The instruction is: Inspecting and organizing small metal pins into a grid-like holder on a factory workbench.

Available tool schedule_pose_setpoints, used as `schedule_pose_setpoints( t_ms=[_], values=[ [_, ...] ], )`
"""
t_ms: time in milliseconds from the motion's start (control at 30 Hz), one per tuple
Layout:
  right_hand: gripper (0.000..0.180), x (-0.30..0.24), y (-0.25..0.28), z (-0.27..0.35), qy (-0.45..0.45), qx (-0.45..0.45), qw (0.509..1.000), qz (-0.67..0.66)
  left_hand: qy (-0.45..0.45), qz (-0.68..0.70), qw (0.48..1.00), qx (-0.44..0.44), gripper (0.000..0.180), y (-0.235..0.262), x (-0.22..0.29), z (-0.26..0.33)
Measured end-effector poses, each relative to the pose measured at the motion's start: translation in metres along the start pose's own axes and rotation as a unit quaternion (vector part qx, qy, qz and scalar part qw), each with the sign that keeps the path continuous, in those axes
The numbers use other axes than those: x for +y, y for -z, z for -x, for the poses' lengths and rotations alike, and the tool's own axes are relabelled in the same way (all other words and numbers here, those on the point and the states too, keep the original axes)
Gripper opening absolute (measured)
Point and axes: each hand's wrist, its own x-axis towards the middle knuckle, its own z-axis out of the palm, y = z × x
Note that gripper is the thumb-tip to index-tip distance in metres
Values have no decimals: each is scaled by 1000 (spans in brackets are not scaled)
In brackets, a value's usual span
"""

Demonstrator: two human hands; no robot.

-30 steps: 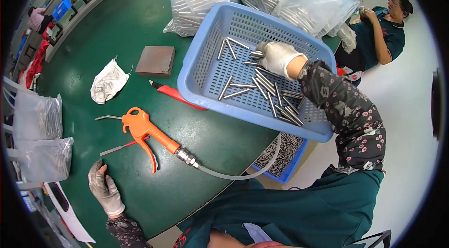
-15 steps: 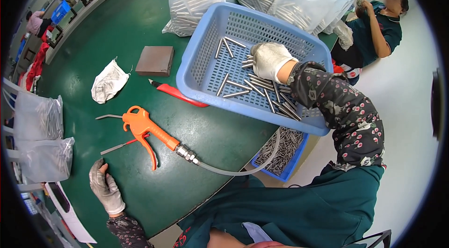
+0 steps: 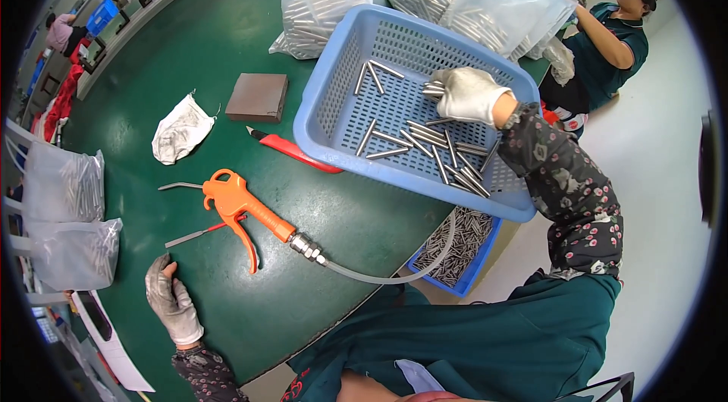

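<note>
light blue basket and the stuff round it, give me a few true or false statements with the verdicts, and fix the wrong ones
1. The gloved right hand holds metal rods over the light blue basket. True.
2. The gloved left hand grips the orange air gun. False: the gloved left hand is apart from the orange air gun, with nothing visible in it.
3. The brown block lies to the right of the white cloth. True.
4. No rods lie loose in the light blue basket. False: many loose rods lie scattered on its floor.
5. The darker blue bin of small metal pieces sits lower than the tabletop. True.
</note>
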Motion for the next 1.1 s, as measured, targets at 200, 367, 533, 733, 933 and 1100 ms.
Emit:
schedule_pose_setpoints(
  t_ms=[200, 367, 533, 733, 933, 1100],
  values=[
    [36, 6, -7, 14, -13, -72, 996, -56, -4, -7, 1000, 1, 26, 1, -1, 1],
    [37, 2, -17, 12, -96, -44, 994, 4, -5, -11, 1000, -3, 26, 0, -3, 1],
    [31, -18, -10, 4, -101, -40, 994, 18, 1, -5, 1000, -10, 27, 1, -6, 5],
    [29, -24, -24, -2, -8, 29, 999, 38, -2, -4, 1000, -10, 28, 0, -3, 4],
    [21, -16, -18, 18, 74, -64, 995, -37, -2, -14, 1000, -6, 28, -1, -3, 2],
    [23, -28, -29, 23, 60, -40, 996, 47, 16, 13, 1000, 4, 28, -2, -7, 5]
  ],
)
